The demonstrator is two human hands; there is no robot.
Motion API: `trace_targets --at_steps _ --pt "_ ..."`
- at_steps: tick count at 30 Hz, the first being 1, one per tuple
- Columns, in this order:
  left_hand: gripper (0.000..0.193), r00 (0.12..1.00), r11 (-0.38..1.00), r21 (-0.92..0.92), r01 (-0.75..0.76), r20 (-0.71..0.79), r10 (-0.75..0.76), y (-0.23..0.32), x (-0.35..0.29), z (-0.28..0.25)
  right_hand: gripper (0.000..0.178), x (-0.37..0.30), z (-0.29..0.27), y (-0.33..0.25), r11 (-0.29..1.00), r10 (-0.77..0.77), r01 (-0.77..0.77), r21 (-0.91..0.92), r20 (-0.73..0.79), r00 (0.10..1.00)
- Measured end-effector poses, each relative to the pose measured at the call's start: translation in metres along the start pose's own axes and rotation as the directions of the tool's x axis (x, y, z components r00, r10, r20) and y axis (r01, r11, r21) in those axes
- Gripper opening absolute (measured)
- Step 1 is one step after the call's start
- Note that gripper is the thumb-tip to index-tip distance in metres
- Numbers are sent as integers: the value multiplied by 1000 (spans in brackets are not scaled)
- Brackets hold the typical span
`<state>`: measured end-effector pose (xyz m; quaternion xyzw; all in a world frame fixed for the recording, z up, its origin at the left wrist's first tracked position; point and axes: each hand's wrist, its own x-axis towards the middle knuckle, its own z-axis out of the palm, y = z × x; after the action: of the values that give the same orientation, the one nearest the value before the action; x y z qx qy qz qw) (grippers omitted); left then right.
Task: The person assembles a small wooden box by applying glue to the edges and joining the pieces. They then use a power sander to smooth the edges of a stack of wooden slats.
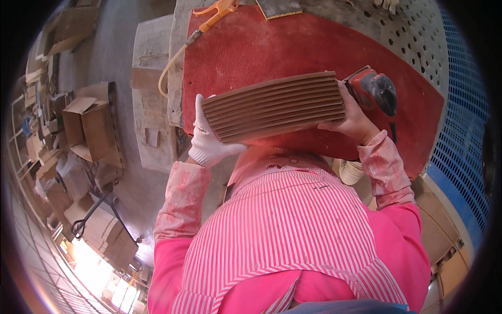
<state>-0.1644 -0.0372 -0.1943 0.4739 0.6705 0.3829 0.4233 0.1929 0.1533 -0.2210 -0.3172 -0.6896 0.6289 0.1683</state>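
A stack of several thin brown boards (274, 107) is held edge-up between my two hands, above the near part of a red cloth-covered table (282, 47). My left hand (209, 138), in a white knit glove, grips the stack's left end. At its right end, my bare right hand (353, 118) presses with the fingers partly hidden behind the boards. A red and black power sander (374, 89) sits on the red cover just beyond my right hand. What the boards are made of, I cannot tell.
An orange air blow gun (218, 15) with a pale hose (171, 70) lies at the table's far left corner. A dark flat panel (280, 7) is at the far edge. Blue perforated panelling (463, 125) stands right; open cardboard boxes (91, 128) and a cart handle (94, 214) are left.
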Motion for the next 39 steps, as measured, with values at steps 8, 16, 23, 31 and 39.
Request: trace_targets --at_steps 8,16,23,31,39 --pt "110 936 857 -439 269 -91 -341 -5 -3 -4 66 62 12 -36 905 243 -257 337 85 966" --pt "59 792 197 -938 286 116 -600 -6 -92 12 43 131 27 -37 747 333 -462 478 332 883" --pt "64 869 194 -961 197 80 -488 -27 -101 39 55 60 85 -22 672 313 -224 706 4 950" --pt "54 834 524 -847 88 -225 -505 -8 -92 57 110 11 171 -38 799 449 -344 494 -109 887" --pt "56 870 297 -933 202 31 -493 30 -98 83 99 -6 185 -38 525 504 -265 809 -45 863"
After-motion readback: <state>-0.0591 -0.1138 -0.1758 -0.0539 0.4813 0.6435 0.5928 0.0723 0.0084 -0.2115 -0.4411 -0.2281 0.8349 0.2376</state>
